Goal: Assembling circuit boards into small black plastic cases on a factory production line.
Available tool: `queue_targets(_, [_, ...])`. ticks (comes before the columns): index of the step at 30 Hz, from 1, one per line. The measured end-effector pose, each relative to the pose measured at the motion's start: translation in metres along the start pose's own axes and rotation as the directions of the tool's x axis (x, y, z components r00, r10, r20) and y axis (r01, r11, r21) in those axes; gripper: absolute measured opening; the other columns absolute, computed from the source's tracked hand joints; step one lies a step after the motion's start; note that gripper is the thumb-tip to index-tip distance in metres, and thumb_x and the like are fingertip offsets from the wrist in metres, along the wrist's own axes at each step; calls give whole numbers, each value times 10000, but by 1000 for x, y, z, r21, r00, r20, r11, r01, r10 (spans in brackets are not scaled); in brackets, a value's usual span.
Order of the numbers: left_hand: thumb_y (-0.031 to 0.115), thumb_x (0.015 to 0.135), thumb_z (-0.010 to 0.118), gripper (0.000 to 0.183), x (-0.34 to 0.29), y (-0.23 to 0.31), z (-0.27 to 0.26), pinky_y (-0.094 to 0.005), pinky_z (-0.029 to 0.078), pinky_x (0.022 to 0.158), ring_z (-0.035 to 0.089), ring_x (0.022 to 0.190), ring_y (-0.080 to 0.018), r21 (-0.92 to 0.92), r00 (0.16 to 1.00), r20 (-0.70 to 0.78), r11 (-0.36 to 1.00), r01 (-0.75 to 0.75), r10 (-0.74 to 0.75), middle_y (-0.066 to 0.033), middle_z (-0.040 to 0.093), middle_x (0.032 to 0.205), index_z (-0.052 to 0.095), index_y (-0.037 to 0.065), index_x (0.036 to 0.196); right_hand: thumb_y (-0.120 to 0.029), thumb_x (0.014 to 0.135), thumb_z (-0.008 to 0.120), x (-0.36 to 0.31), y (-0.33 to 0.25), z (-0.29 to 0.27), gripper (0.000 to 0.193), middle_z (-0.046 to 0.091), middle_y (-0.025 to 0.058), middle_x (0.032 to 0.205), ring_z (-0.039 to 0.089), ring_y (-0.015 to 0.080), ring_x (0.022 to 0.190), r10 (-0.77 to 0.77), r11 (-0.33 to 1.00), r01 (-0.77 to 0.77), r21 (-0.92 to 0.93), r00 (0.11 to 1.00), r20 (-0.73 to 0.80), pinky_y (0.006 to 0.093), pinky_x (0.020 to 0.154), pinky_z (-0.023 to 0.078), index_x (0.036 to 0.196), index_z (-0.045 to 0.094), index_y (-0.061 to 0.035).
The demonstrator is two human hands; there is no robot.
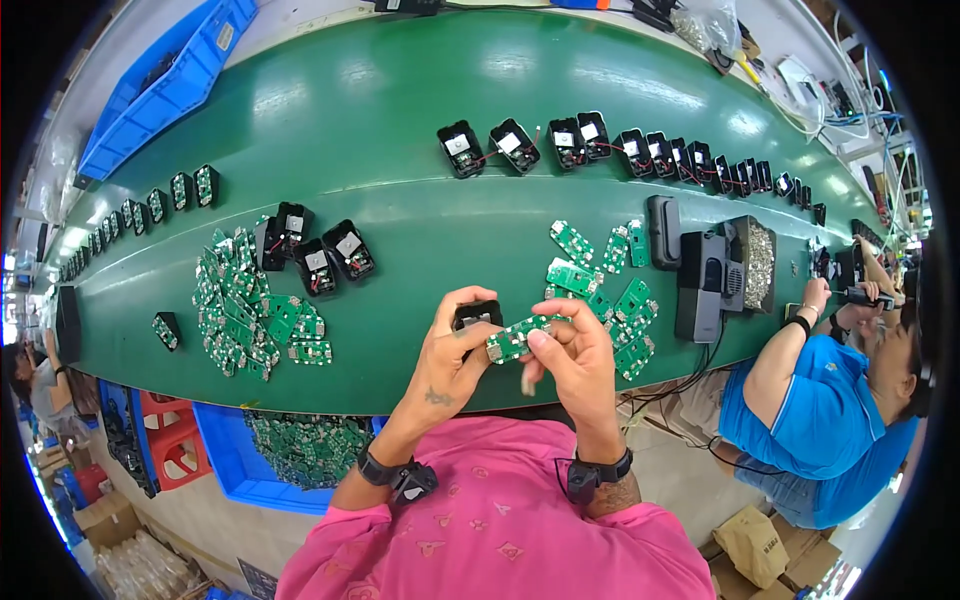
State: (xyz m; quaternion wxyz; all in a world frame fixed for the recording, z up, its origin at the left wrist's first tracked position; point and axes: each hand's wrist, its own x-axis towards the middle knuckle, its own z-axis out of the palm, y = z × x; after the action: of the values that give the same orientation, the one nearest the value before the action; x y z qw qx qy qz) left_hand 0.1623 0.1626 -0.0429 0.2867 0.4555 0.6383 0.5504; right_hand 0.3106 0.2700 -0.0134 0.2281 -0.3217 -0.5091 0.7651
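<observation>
Just above the table's near edge, my left hand (448, 352) is closed around a small black plastic housing (477, 314). My right hand (578, 358) pinches a green circuit board (512, 342) between thumb and fingers. The board lies in front of the housing and hides part of it; whether the two touch I cannot tell. To the right of my right hand is a loose cluster of green circuit boards (633, 318). A bigger heap of boards (232, 310) lies to the left, with several open black housings (348, 250) beside it.
Rows of black housings (515, 146) with wires cross the green table (400, 100). On the right stand a dark grey device (701, 290) and a box of small metal parts (760, 262). A co-worker (825, 400) sits at right. A blue bin (235, 480) of boards is below the table edge.
</observation>
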Motion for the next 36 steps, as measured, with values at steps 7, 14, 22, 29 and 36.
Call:
queue_targets(7, [-36,830,632,457,-2,3,5,-348,441,1002,515,1208,-234,-108,997,64,992,60,-53,-127,432,1417,521,28,1268,-63,955,646,-2,16,-1,240,559,-23,665,507,24,590,-85,977,77,-201,996,-30,198,508,358,1178,567,-21])
queue_targets(14, [-48,834,657,729,4,8,5,-345,446,1046,469,1297,-219,-560,968,154,790,249,-196,-164,317,1545,333,39,1481,-17,927,657,-1,14,-7,281,532,-39,675,492,34,612,-82,953,75,-295,997,-13,199,554,375,1196,574,-18])
queue_targets(22, [-38,890,627,637,7,19,11,-303,501,951,564,1128,-153,-599,929,158,715,360,-336,-87,584,1248,396,45,1478,-27,833,712,-1,9,-6,232,515,111,1312,547,216,1134,-414,730,346,-590,910,21,351,919,470,1052,754,-87])
queue_targets(29, [-54,896,632,603,1,15,21,-310,531,908,599,1072,-166,-571,921,263,723,388,-286,-103,595,1196,409,25,1450,-64,845,698,1,16,-3,130,535,126,1341,479,275,1230,-459,705,425,-567,884,92,414,979,429,954,761,-95])
queue_targets(36, [-104,890,607,574,1,29,22,-296,497,965,590,1124,-161,-468,937,156,812,350,-314,-101,582,1232,429,-6,1427,-67,863,676,-12,7,14,62,570,122,1153,506,286,1072,-688,393,389,-833,725,14,412,858,434,912,713,-69])
